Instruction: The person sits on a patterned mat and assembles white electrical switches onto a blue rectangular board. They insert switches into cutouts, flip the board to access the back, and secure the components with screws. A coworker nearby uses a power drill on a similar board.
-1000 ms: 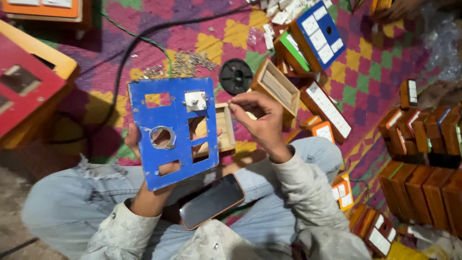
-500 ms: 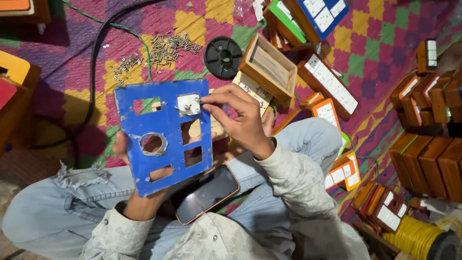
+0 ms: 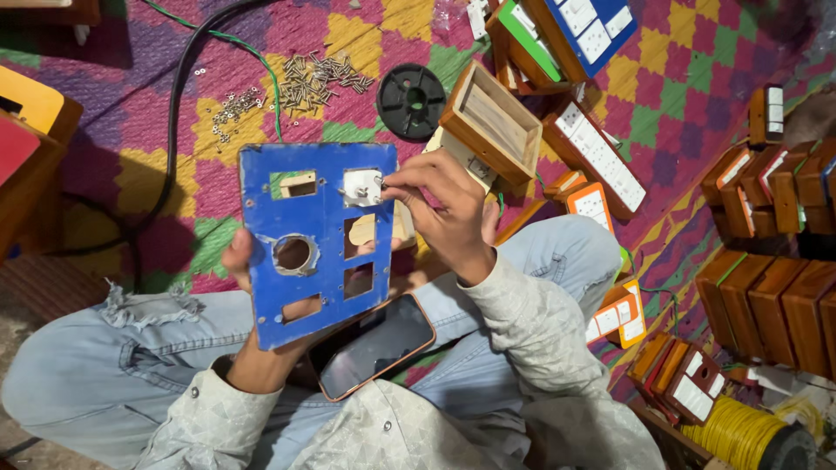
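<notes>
Denim-clad knees frame the view as before, but the blue rectangular panel with cut-out openings (image 3: 316,239) now sits a little lower and more upright in the picture than half a second ago, and the pinching fingertips have slid from the small white switch part (image 3: 361,185) to its right edge. At far left, a yellow and red wooden box (image 3: 26,122) lies on the checked woven mat (image 3: 679,104), with a black cable (image 3: 178,104) curving past a loose scatter of small metal screws (image 3: 296,83). The left hand (image 3: 252,348) grips the panel from behind and below, fingers curled round its left edge; the panel's paint is scuffed, with a round hole and several square windows cut through it. A dark smartphone in an orange case (image 3: 374,345) rests on the lap just under the panel's lower corner. The right hand (image 3: 448,218) pinches a tiny fastener at the switch part in the upper right window, thumb and forefinger closed. Beyond it sit a black round plastic spool (image 3: 411,100) and an open wooden box (image 3: 489,122); further right, rows of brown wooden switch boxes (image 3: 775,287) crowd the mat, leaving little open room there, and a reel of yellow wire (image 3: 740,435) fills the bottom corner.
</notes>
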{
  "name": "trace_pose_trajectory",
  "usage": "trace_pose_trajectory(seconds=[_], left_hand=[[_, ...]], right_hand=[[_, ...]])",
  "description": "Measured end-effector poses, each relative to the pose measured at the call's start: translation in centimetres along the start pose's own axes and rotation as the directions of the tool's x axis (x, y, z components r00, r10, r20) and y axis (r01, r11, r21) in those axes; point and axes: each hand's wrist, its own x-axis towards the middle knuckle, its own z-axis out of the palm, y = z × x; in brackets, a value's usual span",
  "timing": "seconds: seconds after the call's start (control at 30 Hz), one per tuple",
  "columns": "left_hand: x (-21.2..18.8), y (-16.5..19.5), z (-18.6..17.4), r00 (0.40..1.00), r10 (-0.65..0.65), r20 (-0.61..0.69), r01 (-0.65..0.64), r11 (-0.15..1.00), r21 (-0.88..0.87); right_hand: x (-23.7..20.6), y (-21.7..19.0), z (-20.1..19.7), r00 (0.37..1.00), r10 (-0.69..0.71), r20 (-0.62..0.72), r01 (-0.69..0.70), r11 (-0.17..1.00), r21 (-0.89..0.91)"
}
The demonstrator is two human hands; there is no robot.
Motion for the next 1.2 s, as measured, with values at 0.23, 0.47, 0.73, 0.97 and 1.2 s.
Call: trace_pose_trajectory(seconds=[0.23, 0.47, 0.73, 0.97, 1.2], left_hand=[[-0.2, 0.1, 2.2, 1.0, -0.016, -0.006, 0.016, 0.999, -0.03], [-0.3, 1.0, 2.3, 0.973, -0.138, 0.187, 0.192, 0.93, -0.315], [-0.8, 1.0, 2.1, 0.988, -0.11, 0.11, 0.132, 0.966, -0.223], [-0.6, 1.0, 1.6, 0.988, -0.087, 0.127, 0.102, 0.988, -0.119], [-0.5, 0.8, 1.9, 0.996, -0.055, 0.068, 0.062, 0.994, -0.094]], right_hand=[[0.0, 0.1, -0.1, 0.997, 0.067, 0.025, -0.068, 0.995, 0.067], [-0.1, -0.1, 0.3, 0.979, 0.073, 0.192, -0.127, 0.949, 0.288], [0.2, -0.6, 0.3, 0.98, 0.067, 0.189, -0.113, 0.963, 0.244], [0.1, -0.7, 0.4, 0.971, 0.135, 0.196, -0.189, 0.939, 0.288], [0.4, -0.9, 0.3, 0.956, 0.227, 0.188, -0.289, 0.847, 0.447]])
